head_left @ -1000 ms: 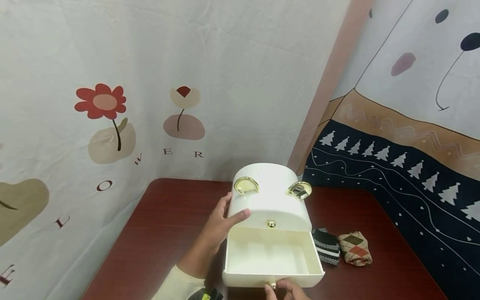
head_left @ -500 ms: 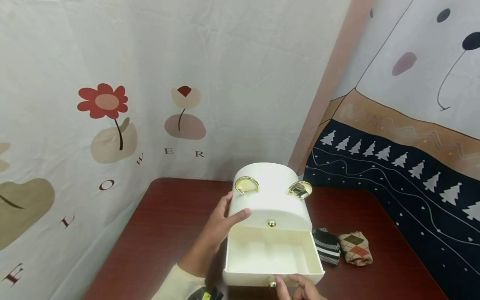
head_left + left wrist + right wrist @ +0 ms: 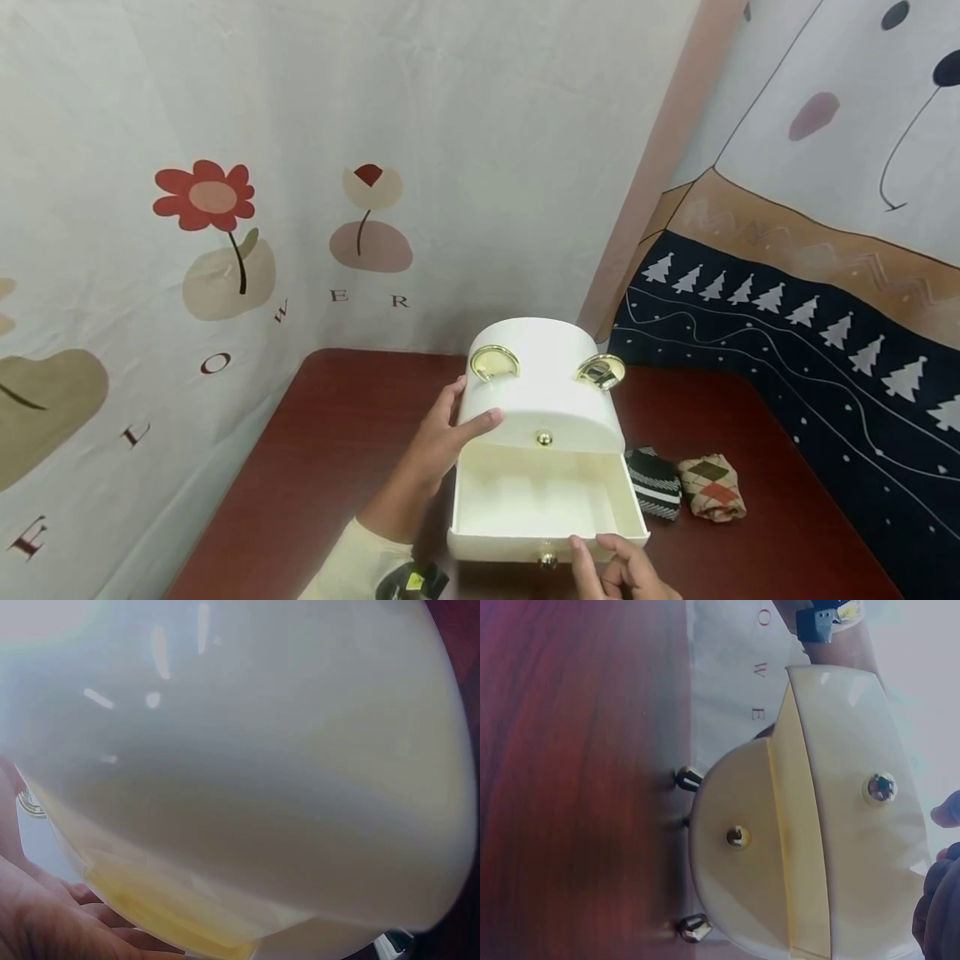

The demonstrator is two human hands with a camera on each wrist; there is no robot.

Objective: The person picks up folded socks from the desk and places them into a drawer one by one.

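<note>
The right hand (image 3: 622, 573) has let go of the small, round, shiny gold-coloured knob (image 3: 549, 560) on the glossy white rectangular drawer (image 3: 495, 547). A second ago thumb and fingertips were pinching it; half a second ago the thumb was right against its side. Now the knob is to the left of the hand, apart from the thumb, and the hand is nearer the drawer's right front corner, with more of it showing.
</note>
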